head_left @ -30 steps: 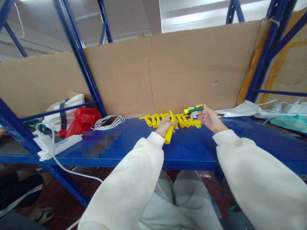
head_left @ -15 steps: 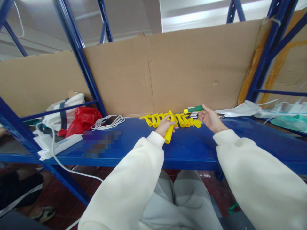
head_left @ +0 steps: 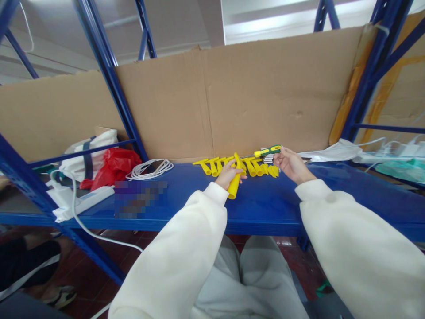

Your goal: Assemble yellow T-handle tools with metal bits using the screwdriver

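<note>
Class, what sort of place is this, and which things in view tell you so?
Probably a makeshift workshop bench: a blue metal shelf backed by cardboard, with a screwdriver and a row of yellow parts.

You have open room over the desk (head_left: pixel 265 204) just below centre, between your sleeves (head_left: pixel 179 239), though the yellow piece (head_left: pixel 234 188) in your left hand (head_left: pixel 227 174) juts into it. Mid-frame, the screwdriver (head_left: pixel 268 151) in your right hand (head_left: pixel 292 165) and the row of yellow parts (head_left: pixel 257 168) bar the way towards the cardboard panel (head_left: pixel 265 97). At left, the coiled cable (head_left: pixel 137 172), power strip (head_left: pixel 93 199) and blue post (head_left: pixel 116 88) crowd the passage
</note>
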Demonstrator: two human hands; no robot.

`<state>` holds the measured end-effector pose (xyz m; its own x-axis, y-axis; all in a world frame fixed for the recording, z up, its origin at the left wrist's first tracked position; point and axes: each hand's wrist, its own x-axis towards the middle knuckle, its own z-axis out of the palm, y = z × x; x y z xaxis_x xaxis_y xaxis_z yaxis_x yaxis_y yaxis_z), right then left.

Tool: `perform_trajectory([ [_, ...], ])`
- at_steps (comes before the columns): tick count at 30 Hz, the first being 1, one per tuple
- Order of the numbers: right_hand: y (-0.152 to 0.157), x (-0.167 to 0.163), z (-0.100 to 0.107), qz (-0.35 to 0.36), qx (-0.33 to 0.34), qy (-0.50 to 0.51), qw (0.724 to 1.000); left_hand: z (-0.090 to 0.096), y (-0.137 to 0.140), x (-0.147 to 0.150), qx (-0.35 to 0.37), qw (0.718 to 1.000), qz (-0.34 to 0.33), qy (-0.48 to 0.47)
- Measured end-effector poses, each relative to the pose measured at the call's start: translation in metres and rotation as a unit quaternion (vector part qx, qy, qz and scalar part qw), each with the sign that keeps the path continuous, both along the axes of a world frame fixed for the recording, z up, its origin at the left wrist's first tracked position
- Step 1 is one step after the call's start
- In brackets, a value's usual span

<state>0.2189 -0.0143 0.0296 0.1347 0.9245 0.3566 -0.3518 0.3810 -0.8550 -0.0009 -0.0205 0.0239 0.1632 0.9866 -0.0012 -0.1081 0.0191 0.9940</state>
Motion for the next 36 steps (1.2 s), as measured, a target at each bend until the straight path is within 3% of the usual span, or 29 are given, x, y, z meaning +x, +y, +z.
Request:
perform_trajectory([
  [15, 0.0082, 0.0041, -0.0030, -0.026, -0.046, 0.006, 0.999, -0.0015, 0.0009, 0.0001, -0.007, 1.000, -0.003, 0.002],
  [28, 0.0028, -0.0003, -0.0007, -0.026, 0.010, 0.013, 1.000, 0.0005, -0.0014, 0.0009, -0.005, 1.000, -0.002, 0.005],
  [36, 0.0039, 0.0006, -0.0037, -0.033, -0.004, 0.000, 0.999, 0.0009, -0.0021, 0.0015, -0.007, 1.000, -0.001, 0.005],
])
